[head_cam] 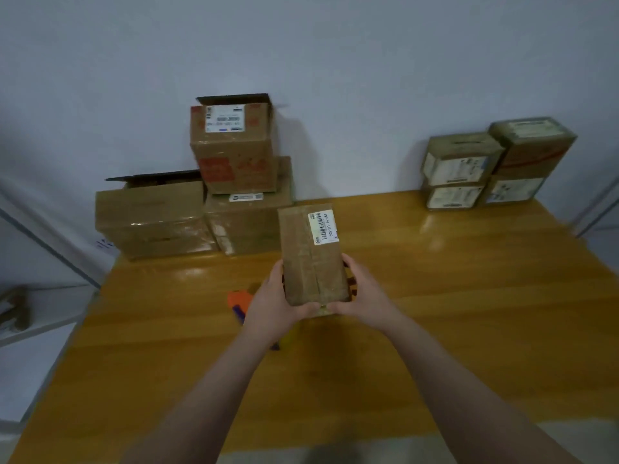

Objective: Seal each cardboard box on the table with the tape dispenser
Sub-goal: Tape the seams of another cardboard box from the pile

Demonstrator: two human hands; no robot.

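Item: small box [313, 259], held over mid-table between both hands.
We clamp it with left hand [276, 304] and right hand [365, 296], fingers curled round its sides, thumbs at the near edge. We judge it is being positioned; next we must set it on the table [469, 296] and free a hand for the dispenser [238, 301] just left.

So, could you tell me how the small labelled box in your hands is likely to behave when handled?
Probably stiff: the box shows flat faces and straight edges while the left hand and right hand grip its near end. Likely fairly light, since that end grip alone seems to carry it. The taped top could be slightly slippery.
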